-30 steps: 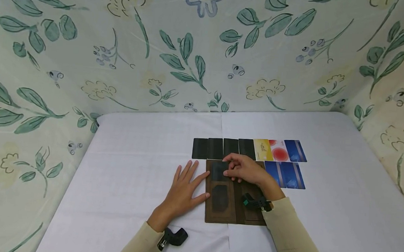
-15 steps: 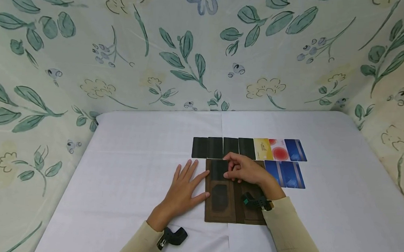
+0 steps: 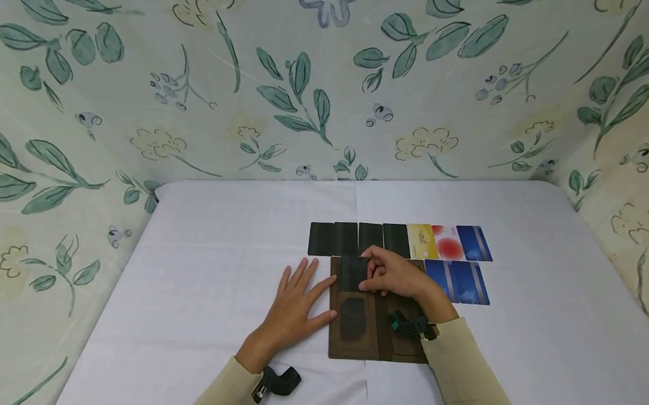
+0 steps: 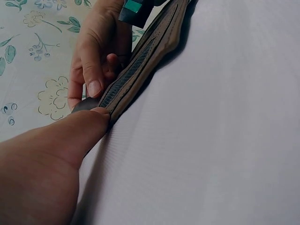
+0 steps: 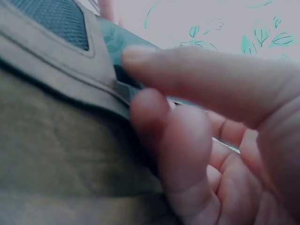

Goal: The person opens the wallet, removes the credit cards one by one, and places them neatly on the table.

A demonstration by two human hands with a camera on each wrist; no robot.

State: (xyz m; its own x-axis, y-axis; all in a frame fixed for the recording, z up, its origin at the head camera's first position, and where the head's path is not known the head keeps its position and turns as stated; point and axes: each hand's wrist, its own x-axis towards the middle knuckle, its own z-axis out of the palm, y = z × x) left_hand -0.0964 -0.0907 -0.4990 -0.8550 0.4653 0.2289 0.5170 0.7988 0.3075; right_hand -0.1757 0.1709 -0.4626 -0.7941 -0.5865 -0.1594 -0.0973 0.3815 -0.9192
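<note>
An open brown wallet (image 3: 381, 348) lies flat on the white tablecloth, with a dark window (image 3: 353, 319) framed in its left half. My right hand (image 3: 395, 274) reaches over its upper part and pinches a dark card (image 3: 353, 273) by the right edge. In the right wrist view the thumb presses on that card (image 5: 136, 40) right at the wallet's slot edge (image 5: 93, 65). My left hand (image 3: 294, 309) lies spread on the cloth, thumb and index fingertip on the wallet's left edge. The left wrist view shows the left thumb (image 4: 96, 119) against the wallet's corner.
Behind the wallet runs a row of cards: several black ones (image 3: 321, 238), a yellow one (image 3: 422, 241), a white one with red circles (image 3: 447, 242) and a blue one (image 3: 474, 242). Two more blue cards (image 3: 459, 282) lie right of the wallet. A floral curtain (image 3: 308, 102) hangs behind.
The dark card shifts slightly up between the right fingers. Both hands and the wallet stay almost in place.
</note>
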